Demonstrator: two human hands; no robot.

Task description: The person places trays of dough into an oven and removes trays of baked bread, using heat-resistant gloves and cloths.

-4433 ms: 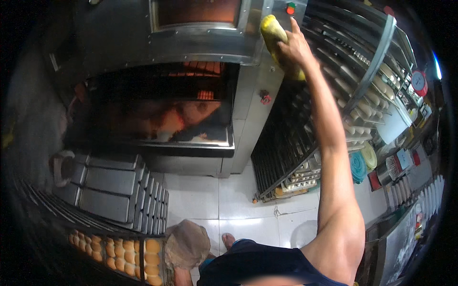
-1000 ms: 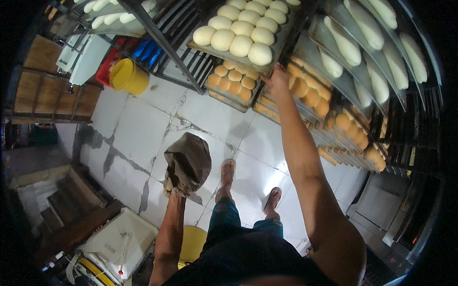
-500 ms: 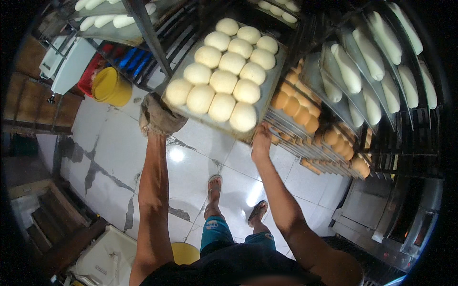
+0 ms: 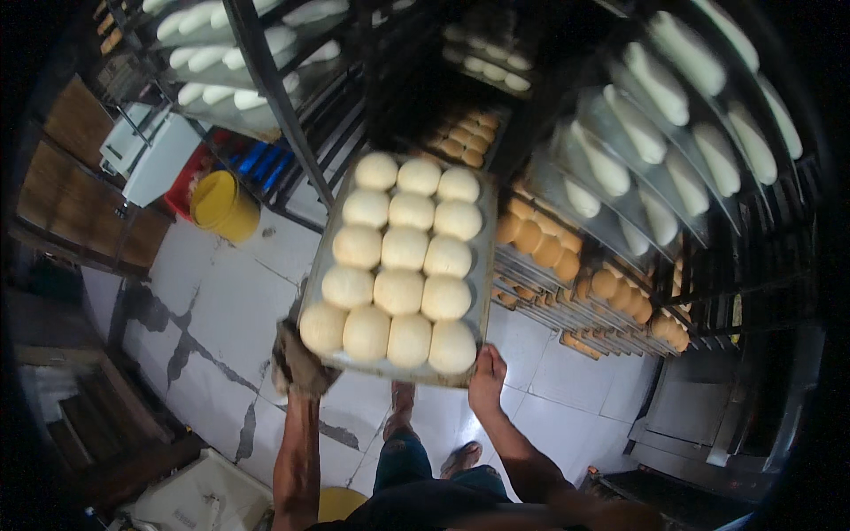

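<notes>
Metal tray [image 4: 482, 274] is held above the tiled floor [image 4: 212, 310], dull grey and worn-edged. Its buns [image 4: 403, 249] are pale, round and smooth, closely packed. Left hand [image 4: 283, 380], in brown cloth [image 4: 310, 365], and bare right hand [image 4: 488, 376] grasp its near corners.

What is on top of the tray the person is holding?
Pale, round dough pieces sit in rows, filling most of the tray. Whatever lies directly beneath them is covered and cannot be seen.

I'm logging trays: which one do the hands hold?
The tray of pale, round dough balls, held by left hand and right hand; racked ones bear browned buns or long dough pieces.
</notes>
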